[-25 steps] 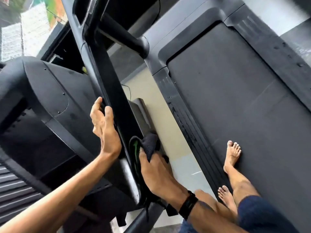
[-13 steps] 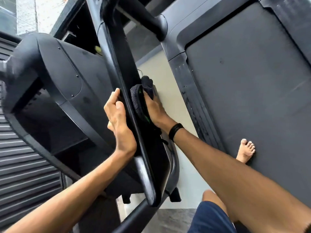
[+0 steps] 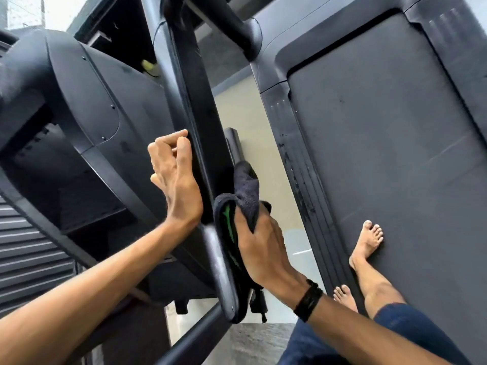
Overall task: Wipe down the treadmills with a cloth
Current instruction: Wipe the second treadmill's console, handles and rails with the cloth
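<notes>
At the near end of the slanting console panel (image 3: 200,143), the right hand (image 3: 263,248) pressed a dark cloth (image 3: 245,193) with green markings flat against the panel's right face, fingers spread over the bunched fabric with a fold caught under them. The left hand (image 3: 174,180) braced the opposite, left edge of the same panel, palm against it, fingers half curled with the tips hooked on the rim, holding nothing else. The panel's long axis ran away from the person, up toward the crossbar (image 3: 237,25), so the unwiped length lay ahead of the right hand's fingertips; that hand sat nearer the lower end, the left slightly further up. I judged the next stroke would run along that axis. Beyond, bare feet (image 3: 366,241) stood on the treadmill belt (image 3: 382,127)
</notes>
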### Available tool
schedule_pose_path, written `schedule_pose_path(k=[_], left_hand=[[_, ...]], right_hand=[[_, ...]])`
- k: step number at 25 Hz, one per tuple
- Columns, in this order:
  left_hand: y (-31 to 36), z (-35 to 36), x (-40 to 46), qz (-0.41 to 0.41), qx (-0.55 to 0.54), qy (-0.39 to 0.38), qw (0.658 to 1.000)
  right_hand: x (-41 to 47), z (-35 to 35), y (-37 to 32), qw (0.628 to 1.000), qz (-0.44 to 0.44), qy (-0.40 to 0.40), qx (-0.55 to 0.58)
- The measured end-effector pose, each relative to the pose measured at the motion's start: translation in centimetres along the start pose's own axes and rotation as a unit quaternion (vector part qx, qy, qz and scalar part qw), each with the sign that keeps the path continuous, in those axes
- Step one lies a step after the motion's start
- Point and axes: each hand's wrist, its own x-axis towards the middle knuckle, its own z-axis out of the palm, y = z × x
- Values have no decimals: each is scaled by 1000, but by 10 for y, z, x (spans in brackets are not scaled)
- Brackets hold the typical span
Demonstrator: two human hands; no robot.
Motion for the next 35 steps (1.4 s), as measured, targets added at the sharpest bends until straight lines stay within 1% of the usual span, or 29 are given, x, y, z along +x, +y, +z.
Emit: schedule_pose_path(k=[2, 3, 4, 6, 9, 11, 13, 15, 17, 19, 20, 22, 23, 25, 27, 29, 31, 32, 35], left_hand=[[3, -3, 37, 0, -1, 4, 1000], [5, -1, 55, 16, 13, 11, 1000], [4, 4, 71, 39, 16, 16, 999], [-2, 20, 89, 68, -14, -5, 998], [-16, 32, 96, 51, -54, -40, 996], [-18, 28, 96, 62, -44, -54, 996], [-12, 26, 95, 61, -9, -74, 995], [-8, 26, 92, 71, 37, -88, 993], [-8, 24, 91, 95, 43, -96, 990], [-8, 24, 93, 99, 36, -95, 990], [-7, 25, 93, 97, 35, -95, 990], [-10, 25, 93, 96, 27, -95, 990], [-12, 24, 93, 99, 21, -96, 990], [-13, 25, 93, 100, 14, -101, 990], [-16, 26, 94, 98, 12, -98, 990], [-20, 26, 98, 104, -4, -89, 991], [-20, 27, 101, 103, -21, -86, 991], [-19, 29, 100, 95, -22, -83, 992], [-15, 25, 98, 89, -27, -67, 993]], right_hand=[[20, 7, -3, 990, -124, -25, 55], [40, 10, -10, 983, -163, -40, 80], [64, 13, -19, 976, -178, -56, 110], [116, 20, -32, 971, -173, -60, 153], [180, 26, -45, 977, -120, -31, 174], [210, 26, -47, 983, -69, -32, 167], [222, 22, -42, 990, -2, -61, 124], [220, 19, -30, 990, 57, -74, 105], [195, 10, -22, 987, 98, -84, 96], [163, -3, -21, 984, 129, -118, 18], [145, -9, -24, 983, 132, -123, -38], [120, -10, -30, 980, 98, -104, -141], [116, -5, -34, 985, 62, -77, -139], [122, 6, -45, 997, -55, -38, -37], [150, 15, -51, 985, -153, -38, 69], [192, 20, -58, 973, -197, -59, 106], [235, 22, -69, 976, -175, -60, 113], [253, 22, -74, 981, -149, -62, 110], [289, 18, -79, 994, -25, -88, 64]])
